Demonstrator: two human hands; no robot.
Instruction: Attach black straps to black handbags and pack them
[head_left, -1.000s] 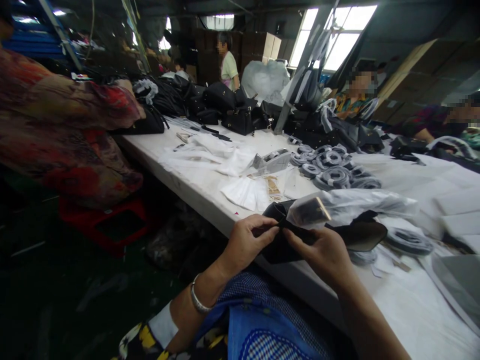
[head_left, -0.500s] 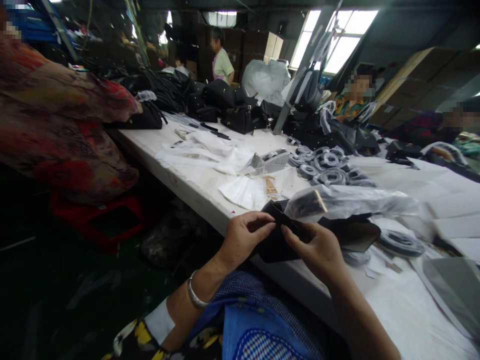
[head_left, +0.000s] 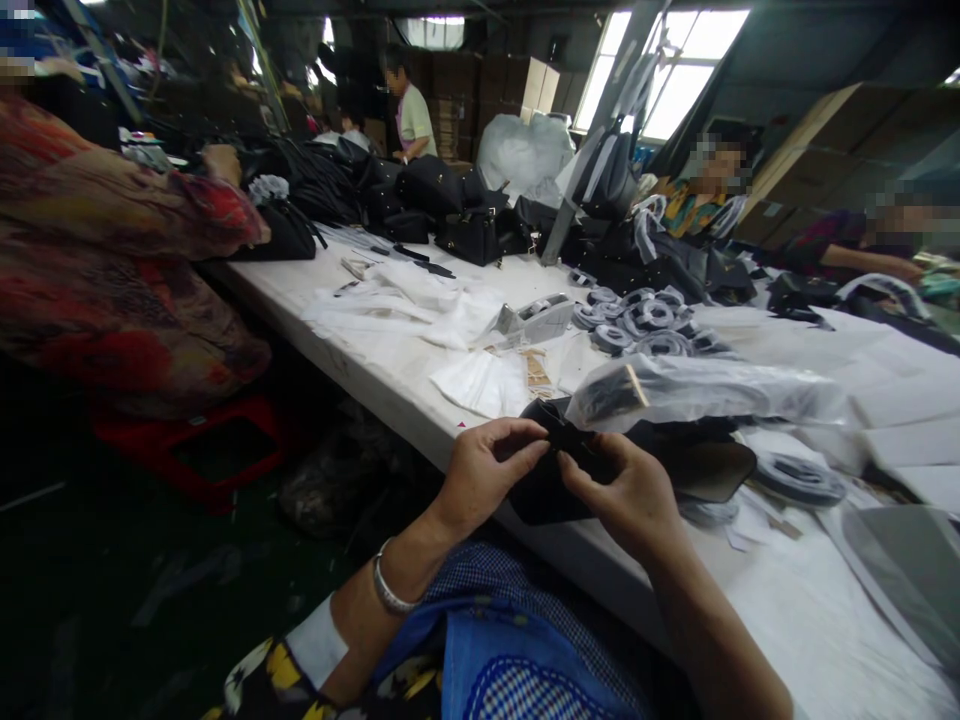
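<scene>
A black bag rests at the near edge of the white table, its flap spread out to the right. My left hand pinches the bag's upper edge between thumb and fingers. Close beside it, my right hand is closed on the same black edge, thumb toward me. The small detail between my fingertips is too dark to make out. A plastic-wrapped strap bundle with a gold-coloured piece lies across the bag just beyond my right hand.
Several wrapped strap coils lie past the bag. White sheets and a grey box-like holder are on the table. Black handbags are heaped farther back. A co-worker in a floral garment is at the left, near a red stool.
My hands keep their hold on the bag with barely any shift. The co-worker at the left has raised a hand, and the view has moved slightly.
</scene>
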